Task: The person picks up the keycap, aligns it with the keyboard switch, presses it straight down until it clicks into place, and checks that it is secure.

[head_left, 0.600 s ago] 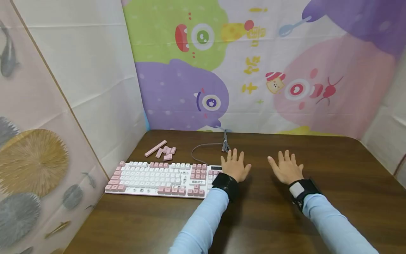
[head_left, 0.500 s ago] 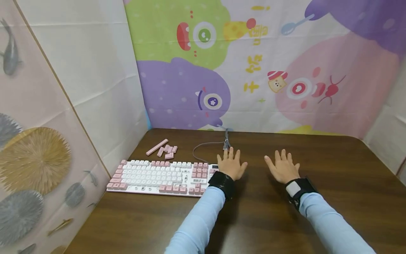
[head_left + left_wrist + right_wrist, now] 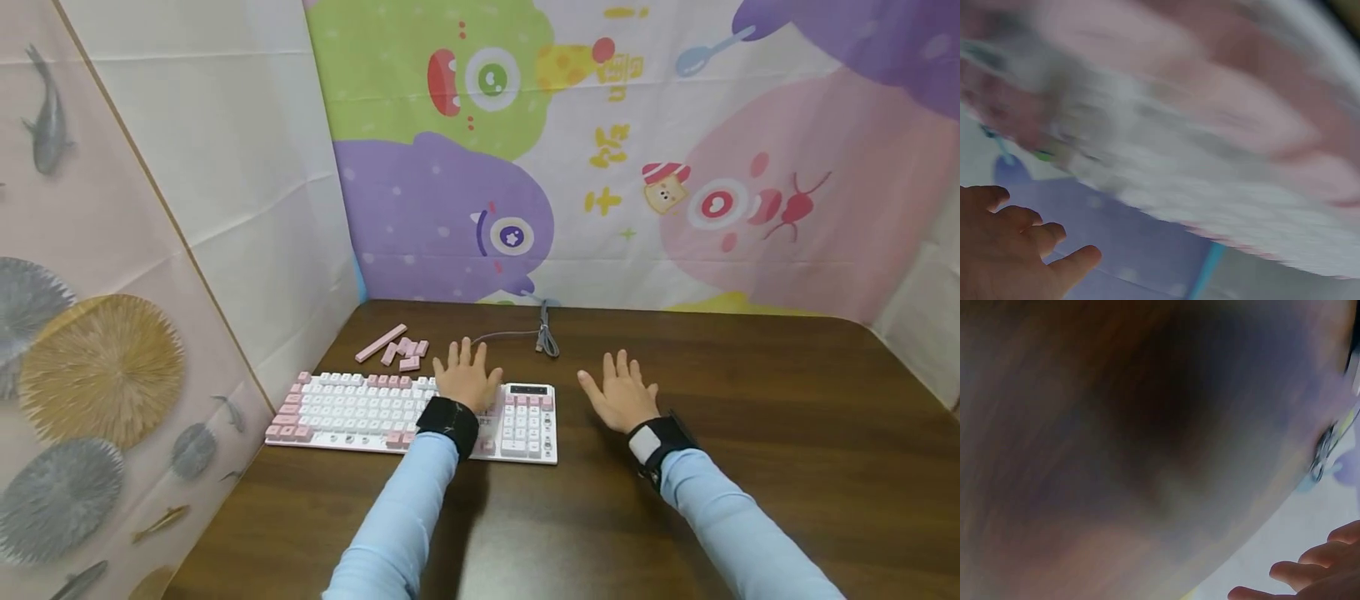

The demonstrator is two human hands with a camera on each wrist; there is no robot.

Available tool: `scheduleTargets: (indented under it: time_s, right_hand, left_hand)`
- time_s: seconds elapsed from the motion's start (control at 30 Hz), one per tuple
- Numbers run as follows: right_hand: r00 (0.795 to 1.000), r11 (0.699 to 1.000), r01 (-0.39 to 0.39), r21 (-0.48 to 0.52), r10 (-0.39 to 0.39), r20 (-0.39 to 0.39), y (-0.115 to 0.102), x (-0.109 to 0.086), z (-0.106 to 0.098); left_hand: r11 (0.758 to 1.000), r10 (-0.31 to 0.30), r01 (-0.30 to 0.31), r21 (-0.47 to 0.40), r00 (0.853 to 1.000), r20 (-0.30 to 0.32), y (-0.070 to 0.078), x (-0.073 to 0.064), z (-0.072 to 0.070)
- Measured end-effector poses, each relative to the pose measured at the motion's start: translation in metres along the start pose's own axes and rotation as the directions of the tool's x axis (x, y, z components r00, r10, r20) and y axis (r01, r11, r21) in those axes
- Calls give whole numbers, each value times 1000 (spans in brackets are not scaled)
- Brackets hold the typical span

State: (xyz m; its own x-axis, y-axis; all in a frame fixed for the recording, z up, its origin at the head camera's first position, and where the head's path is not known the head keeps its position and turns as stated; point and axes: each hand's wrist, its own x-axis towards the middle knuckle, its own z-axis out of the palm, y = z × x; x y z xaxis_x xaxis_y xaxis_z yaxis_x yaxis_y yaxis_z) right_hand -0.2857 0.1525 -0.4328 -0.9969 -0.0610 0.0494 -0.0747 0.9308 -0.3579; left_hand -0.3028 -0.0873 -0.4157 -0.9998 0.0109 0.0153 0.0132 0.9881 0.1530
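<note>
The head view is evenly bright, fairly sharp, a soft shadow darkening the tabletop (image 3: 795, 408) at lower centre. Blur smears the keyboard (image 3: 1210, 194) in the left wrist view; the right wrist's is dim, hazy.

The head view faces forward and down over the dark brown wooden table (image 3: 570, 533); close and tilted, the left wrist view shares the white-and-pink keyboard (image 3: 360, 411) with it, the right wrist view the same table and the bundled grey cable (image 3: 548, 340)
</note>
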Motion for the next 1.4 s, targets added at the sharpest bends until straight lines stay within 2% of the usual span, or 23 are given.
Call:
scheduleTargets:
  time_s: [0.37, 0.63, 0.77, 0.9, 1.07, 1.17, 1.4]
  right_hand:
    - [995, 996, 85, -5, -85, 49, -49, -3, 30]
    - [985, 992, 121, -24, -117, 123, -71, -4, 38]
    - [978, 989, 148, -13, -145, 153, -85, -4, 40]
    - [974, 984, 176, -3, -174, 148, -96, -5, 45]
    - [976, 984, 179, -5, -177, 131, -101, -6, 47]
    - [974, 986, 169, -7, -166, 153, -104, -8, 47]
    - [969, 984, 169, -50, -157, 192, -106, -10, 45]
  left_hand:
    - [997, -78, 76, -24, 993, -85, -97, -7, 7]
    - [990, -133, 128, -55, 985, -111, -152, -16, 2]
    - [989, -144, 141, -34, 983, -118, -183, -25, 1]
    - [988, -153, 151, -27, 983, -103, -210, -36, 0]
    - [985, -173, 172, -16, 980, -102, -230, -44, -4]
    - [981, -193, 193, -18, 976, -101, -239, -46, -4]
    - [977, -212, 207, -60, 971, -108, -245, -49, -1]
